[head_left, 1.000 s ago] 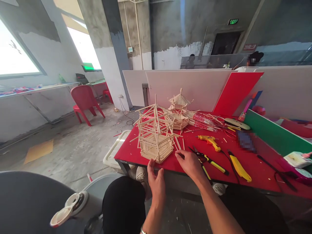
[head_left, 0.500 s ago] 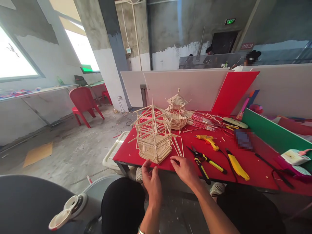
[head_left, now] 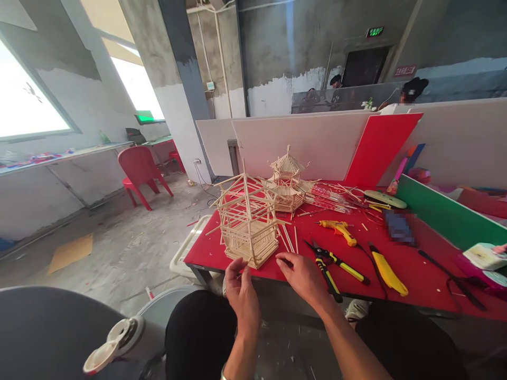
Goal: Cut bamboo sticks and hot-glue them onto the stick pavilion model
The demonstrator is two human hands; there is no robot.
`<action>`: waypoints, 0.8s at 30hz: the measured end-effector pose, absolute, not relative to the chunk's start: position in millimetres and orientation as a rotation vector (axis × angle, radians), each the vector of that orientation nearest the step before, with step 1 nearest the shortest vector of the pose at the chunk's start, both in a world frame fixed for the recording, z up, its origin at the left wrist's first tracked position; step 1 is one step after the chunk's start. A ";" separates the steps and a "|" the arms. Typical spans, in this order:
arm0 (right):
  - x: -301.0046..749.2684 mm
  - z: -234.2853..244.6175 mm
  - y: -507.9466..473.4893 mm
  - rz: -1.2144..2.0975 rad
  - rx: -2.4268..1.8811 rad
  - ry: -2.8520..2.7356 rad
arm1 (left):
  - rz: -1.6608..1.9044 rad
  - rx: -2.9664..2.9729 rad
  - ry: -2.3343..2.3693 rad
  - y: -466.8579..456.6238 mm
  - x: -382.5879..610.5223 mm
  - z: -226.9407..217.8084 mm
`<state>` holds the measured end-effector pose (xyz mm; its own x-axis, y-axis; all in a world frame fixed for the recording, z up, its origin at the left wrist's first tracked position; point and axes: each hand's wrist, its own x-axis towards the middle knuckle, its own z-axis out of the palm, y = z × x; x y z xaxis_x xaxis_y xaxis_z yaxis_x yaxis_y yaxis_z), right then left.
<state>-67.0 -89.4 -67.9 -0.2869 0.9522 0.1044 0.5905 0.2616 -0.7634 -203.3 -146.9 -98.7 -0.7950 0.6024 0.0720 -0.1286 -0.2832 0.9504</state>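
A pavilion-shaped model of thin wooden sticks [head_left: 250, 232] stands upright near the front edge of the red table [head_left: 328, 253]. By its front left corner is my left hand [head_left: 243, 293], fingers curved and thumb apart, holding nothing I can see; whether a fingertip touches the base is unclear. To the right of the base hovers my right hand [head_left: 303, 277], its fingers loosely bent with a small gap at the thumb and nothing visible between them. Loose sticks [head_left: 291, 237] lie just behind it. Pruning shears [head_left: 336, 266] with yellow-black handles rest to its right.
Behind stands a smaller stick pavilion [head_left: 288, 182] beside a pile of sticks [head_left: 332, 198]. A yellow glue gun [head_left: 338, 230], a yellow utility knife [head_left: 388, 272] and a blurred dark object [head_left: 399, 227] lie rightward. A green board [head_left: 447, 216] edges the right side.
The view has shifted slightly. My left hand is a little further left and nearer the model's base; my right hand has hardly moved. The tools and models have stayed put.
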 end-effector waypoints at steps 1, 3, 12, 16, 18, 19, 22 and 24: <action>-67.0 -68.2 -89.4 0.842 -1.382 -1.969 | 2.117 0.585 1.489 -147.3 -201.9 -97.0; -66.8 -68.7 -89.1 0.851 -1.365 -1.965 | 2.118 0.575 1.449 -148.0 -198.9 -93.8; -64.1 -66.0 -88.4 0.843 -1.330 -2.001 | 1.965 0.531 1.308 -149.6 -184.9 -80.6; -65.3 -65.3 -89.2 0.851 -1.304 -1.993 | 1.918 0.553 1.252 -149.1 -179.6 -80.7; -68.3 -65.0 -91.2 0.908 -1.254 -1.957 | 1.886 0.584 1.216 -148.3 -177.5 -83.3; -70.4 -64.6 -92.7 0.955 -1.212 -1.924 | 1.864 0.602 1.209 -147.8 -176.7 -84.8; -77.0 -61.8 -97.9 1.096 -1.025 -1.810 | 1.768 0.676 1.221 -146.5 -175.2 -88.6; -79.1 -59.0 -99.9 1.136 -0.932 -1.755 | 1.702 0.740 1.223 -145.8 -176.2 -89.5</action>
<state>-79.1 -99.9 -59.0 -0.3829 0.8914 0.2425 0.1439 0.3168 -0.9375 -176.2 -145.8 -89.5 -0.4284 0.9032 -0.0279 -0.3148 -0.1202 0.9415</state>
